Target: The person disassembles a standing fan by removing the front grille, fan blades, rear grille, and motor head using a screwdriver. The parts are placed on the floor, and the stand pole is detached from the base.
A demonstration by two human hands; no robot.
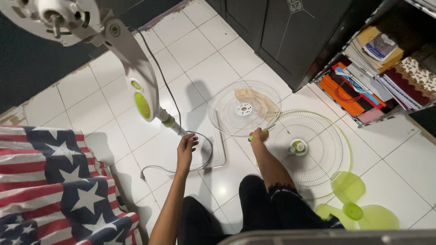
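Sitting on the white tile floor (218,68), I rest my left hand (186,147) with fingers loosely curled and released on the square fan base (218,154), just beside the pole (175,126) where the grey cord (200,161) loops round. My right hand (259,135) is clenched around a small green-handled screwdriver (251,137), right at the near edge of the rear grille (244,108). I count two white wire grilles lying flat: that one, with a dusty brown patch, and the front grille (309,147) touching it on the right, which carries a round green badge at its centre and a green rim. One translucent green blade set (352,204) lies further right, near my knee. The fan's one head (59,18) tilts over at the top left, its neck bearing two green oval control panels (141,102). One open black shelf (363,68) on the right holds stacked books and flat orange and red folders. A striped, starred cloth (54,186) covers the lower left.
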